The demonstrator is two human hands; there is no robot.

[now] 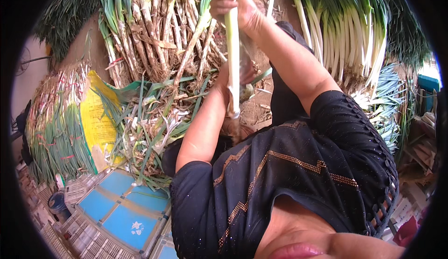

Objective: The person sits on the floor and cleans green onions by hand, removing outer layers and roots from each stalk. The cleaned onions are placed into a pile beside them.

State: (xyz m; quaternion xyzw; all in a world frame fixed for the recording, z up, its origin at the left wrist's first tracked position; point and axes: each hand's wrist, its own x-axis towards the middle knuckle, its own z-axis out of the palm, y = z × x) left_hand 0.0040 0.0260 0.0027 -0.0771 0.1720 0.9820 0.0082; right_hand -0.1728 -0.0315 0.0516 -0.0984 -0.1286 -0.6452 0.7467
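A long green onion [232,54] hangs in front of me, pale and smooth along its shaft, its root end [235,113] low near my lap. My right hand [224,2] has its fingers wrapped around the upper, greener part of the stalk. Lower down, my left hand [246,71] is blurred and partly hidden behind the shaft; its grip is unclear. Just beyond lie unpeeled green onions [157,42] with brown, dirty skins and shaggy roots. Over on the right, a row of clean white-shafted onions [350,42] leans with the roots towards me.
Loose trimmed leaves and skins [154,126] are heaped by my left arm. Beside them stand a yellow printed sack [99,119] and bundled thin onions [59,129] with red ties. Blue panels [129,220] and plastic crates [84,236] lie at lower left. More green bunches [386,108] sit right.
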